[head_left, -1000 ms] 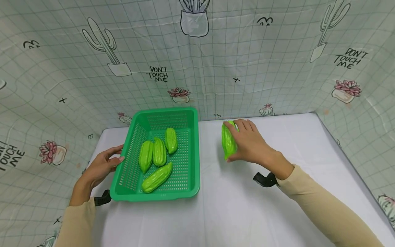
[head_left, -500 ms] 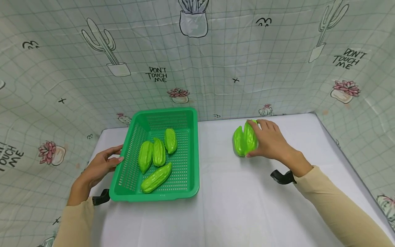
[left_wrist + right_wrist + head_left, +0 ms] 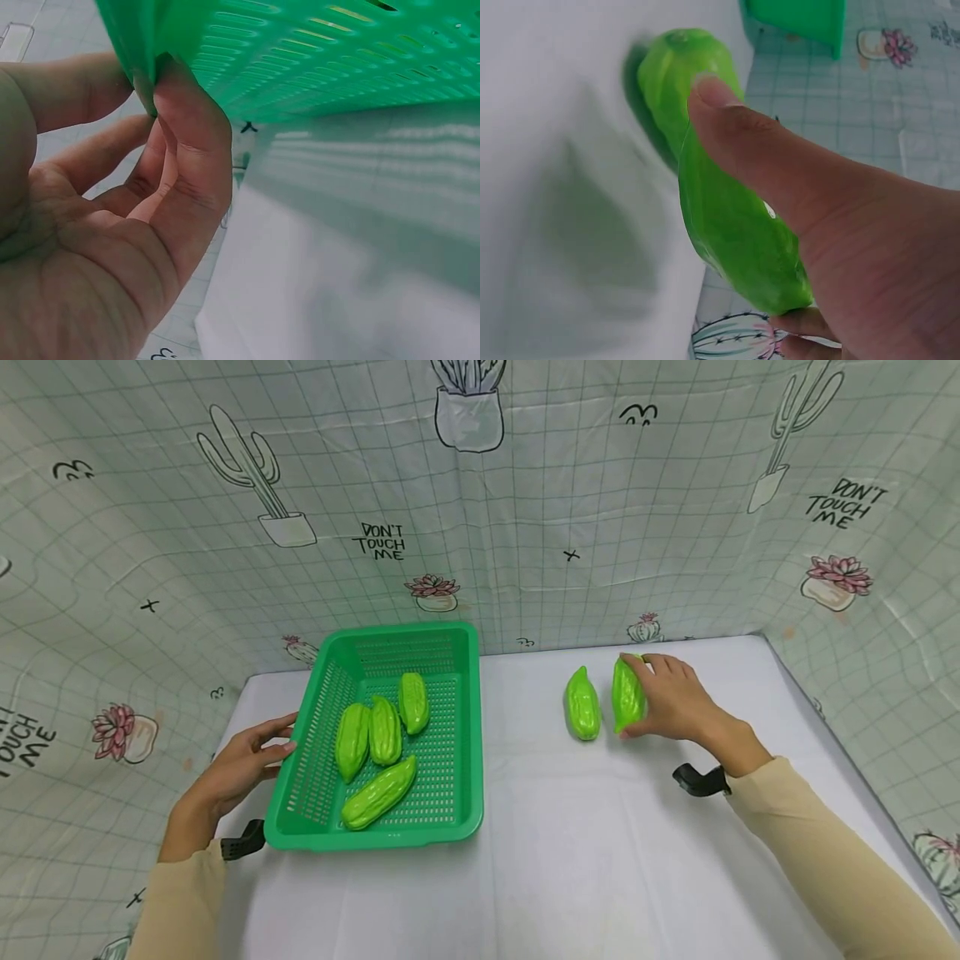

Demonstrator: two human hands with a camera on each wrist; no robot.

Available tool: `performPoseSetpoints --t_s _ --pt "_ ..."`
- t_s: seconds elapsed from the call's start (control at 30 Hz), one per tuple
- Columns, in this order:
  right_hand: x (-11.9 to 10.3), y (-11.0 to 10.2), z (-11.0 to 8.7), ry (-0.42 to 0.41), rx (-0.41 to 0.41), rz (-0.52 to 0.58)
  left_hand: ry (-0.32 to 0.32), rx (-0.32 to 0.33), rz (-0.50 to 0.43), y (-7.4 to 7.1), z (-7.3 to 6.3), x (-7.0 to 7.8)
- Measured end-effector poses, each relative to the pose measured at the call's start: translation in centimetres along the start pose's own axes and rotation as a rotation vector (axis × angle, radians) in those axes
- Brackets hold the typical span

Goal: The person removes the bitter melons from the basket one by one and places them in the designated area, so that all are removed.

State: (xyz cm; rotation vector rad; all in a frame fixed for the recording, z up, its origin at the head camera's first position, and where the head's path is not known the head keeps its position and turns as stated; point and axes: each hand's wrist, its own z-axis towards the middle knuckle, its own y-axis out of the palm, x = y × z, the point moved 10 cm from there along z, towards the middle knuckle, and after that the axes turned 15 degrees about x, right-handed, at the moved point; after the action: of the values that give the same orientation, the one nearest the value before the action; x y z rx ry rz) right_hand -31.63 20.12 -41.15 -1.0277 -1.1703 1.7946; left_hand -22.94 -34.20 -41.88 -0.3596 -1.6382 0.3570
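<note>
In the head view, my left hand holds the left rim of a green perforated plastic basket. The left wrist view shows that rim of the basket pinched between thumb and fingers. Several ridged green bitter melons lie in the basket. To its right, my right hand grips a bitter melon between thumb and fingers, over the table. Just left of it, another bitter melon lies on the cloth, a small gap apart. The right wrist view has the held bitter melon in front of the lying bitter melon.
A white cloth covers the table. Behind it and at both sides hangs a grid-patterned curtain with cactus drawings. The table's back edge runs close behind the bitter melons. Black wrist mounts sit below the hands.
My right hand has moved right with its bitter melon. The lying bitter melon, not visible a second ago, now shows left of it with a gap. My left hand keeps its place.
</note>
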Motion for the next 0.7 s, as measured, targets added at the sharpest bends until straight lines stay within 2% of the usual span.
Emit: performPoseSetpoints --t_s 0.3,0.7 --pt "0.7 1.9 0.2 -0.008 -0.067 0.037 -0.051 0.032 -0.009 -0.1 0.1 -0.7" --pt "0.7 2.7 0.4 -0.042 -0.086 0.033 -0.122 0.115 -0.030 -0.7 -0.4 -1.2"
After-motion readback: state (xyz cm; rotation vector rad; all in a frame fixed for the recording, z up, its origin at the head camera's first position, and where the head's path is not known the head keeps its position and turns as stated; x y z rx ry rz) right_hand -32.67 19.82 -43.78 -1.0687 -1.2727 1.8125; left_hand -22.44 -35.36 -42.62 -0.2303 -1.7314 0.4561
